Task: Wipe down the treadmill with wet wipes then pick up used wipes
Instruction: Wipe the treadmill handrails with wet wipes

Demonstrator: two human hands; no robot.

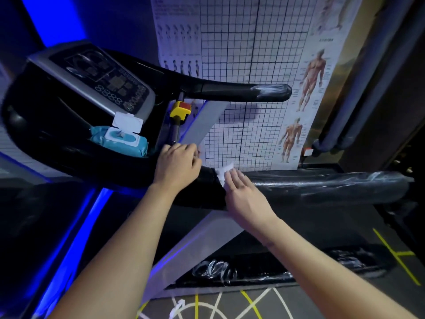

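Fingers (pixel 233 177) of my right hand (pixel 243 194) lie straight and close together, pressing a white wipe (pixel 223 172) flat onto the near handrail (pixel 322 185) of the treadmill (pixel 69 157), at the end where the rail joins the console. The wipe is partly under the fingertips, with one corner standing free above them. That rail is wrapped in clear plastic film. My left hand (pixel 177 162) rests on the right end of the console, just beside the wipe but apart from it; its fingers curl over the far edge, and I cannot tell whether they grip anything. A blue pack of wet wipes (pixel 119 140) lies in the console tray near its right edge, white lid (pixel 127 122) flipped up, one sheet showing at the opening. A yellow safety switch (pixel 180 109) sits behind the tray, below the far handrail (pixel 241 92). A gridded wall chart (pixel 241 54) hangs beyond.
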